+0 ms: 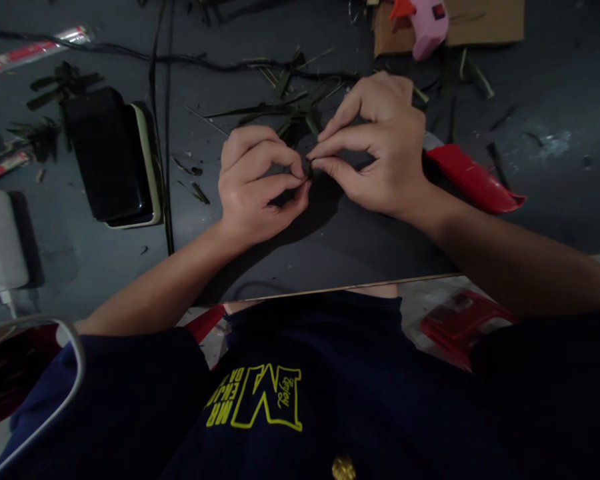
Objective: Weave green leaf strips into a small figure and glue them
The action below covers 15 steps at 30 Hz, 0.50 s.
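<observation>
Above the table near its front edge, my left hand [263,183] and my right hand [380,143] meet with fingertips almost touching. Each is closed in a pinch of thumb and forefinger. Between them is a small dark strip [309,169], mostly hidden by the fingertips; it looks like the leaf pieces lying about. Just beyond the hands lies a loose heap of dark green leaf strips [295,110]. A thin stick [207,120] points out to the left of that heap. Beside my right wrist rests a red-handled object [473,177], partly covered by the hand.
Two stacked phones [107,157] lie at left, near a white charger block [0,240] with a cable. A black cord [205,60] crosses the back. A pink glue gun [429,27] rests on cardboard [485,23]. Leaf scraps [43,137] are scattered around.
</observation>
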Tool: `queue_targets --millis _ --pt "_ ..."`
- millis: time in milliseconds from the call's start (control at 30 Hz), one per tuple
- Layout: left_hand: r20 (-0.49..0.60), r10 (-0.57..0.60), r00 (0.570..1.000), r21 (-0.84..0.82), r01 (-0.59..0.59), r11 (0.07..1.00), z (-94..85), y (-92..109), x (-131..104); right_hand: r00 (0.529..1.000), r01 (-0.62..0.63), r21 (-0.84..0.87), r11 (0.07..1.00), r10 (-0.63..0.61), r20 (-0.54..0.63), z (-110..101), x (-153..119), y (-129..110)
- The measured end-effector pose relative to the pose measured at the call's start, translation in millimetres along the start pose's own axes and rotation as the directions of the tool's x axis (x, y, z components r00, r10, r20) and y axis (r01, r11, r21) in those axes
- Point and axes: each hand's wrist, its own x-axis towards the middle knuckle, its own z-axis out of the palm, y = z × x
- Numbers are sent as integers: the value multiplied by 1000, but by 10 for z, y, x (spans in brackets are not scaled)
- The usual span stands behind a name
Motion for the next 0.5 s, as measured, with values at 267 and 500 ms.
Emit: queue_targets --millis 267,500 --pt "-95 33 995 63 -27 998 13 44 -16 992 -73 62 995 66 103 -32 37 53" --pt "34 -181 983 -69 183 981 -11 -6 -36 987 -76 66 995 66 143 -55 51 66"
